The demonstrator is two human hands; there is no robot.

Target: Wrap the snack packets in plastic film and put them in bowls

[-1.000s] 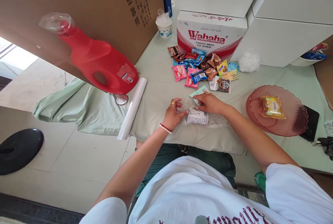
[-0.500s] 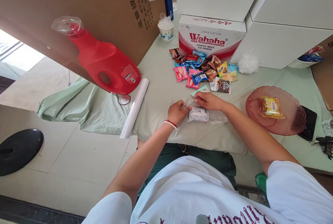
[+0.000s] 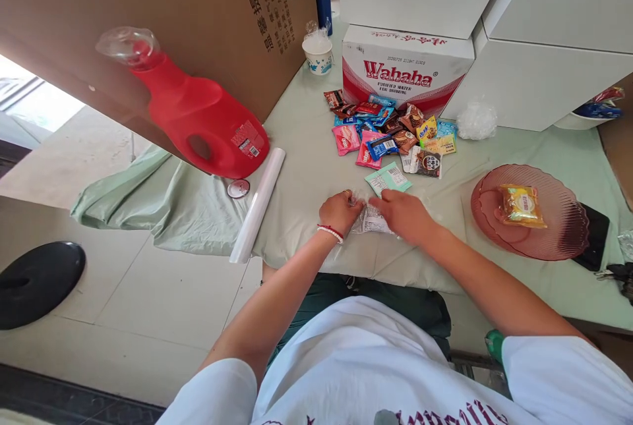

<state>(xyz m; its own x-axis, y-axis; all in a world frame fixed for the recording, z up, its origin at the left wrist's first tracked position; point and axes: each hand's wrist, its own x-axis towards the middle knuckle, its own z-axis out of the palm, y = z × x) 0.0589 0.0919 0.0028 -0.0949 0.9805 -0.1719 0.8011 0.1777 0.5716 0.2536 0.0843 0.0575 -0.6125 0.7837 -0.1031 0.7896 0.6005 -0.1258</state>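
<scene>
A small white printed packet (image 3: 376,221) lies on the cloth near the table's front edge, with clear plastic film (image 3: 357,226) around it. My left hand (image 3: 341,213), wearing a red and white bracelet, pinches the film at the packet's left side. Over the packet's right part is my right hand (image 3: 408,215), thumb and fingers closed on the film close to my left fingertips. It hides some of the packet. Just beyond my hands a pale green packet (image 3: 388,178) lies flat, and behind that is a pile of colourful wrapped snacks (image 3: 390,127).
On the right, a pink glass plate (image 3: 487,214) bears a yellow snack packet (image 3: 523,206). A white roll (image 3: 258,206) and a red jug (image 3: 208,118) are to the left. Behind the snacks stand a Wahaha box (image 3: 405,69), crumpled plastic (image 3: 476,120) and a paper cup (image 3: 317,56).
My right hand has turned and come down over the packet's right part, drawing film across it. The pale green packet is now uncovered. My left hand has hardly moved.
</scene>
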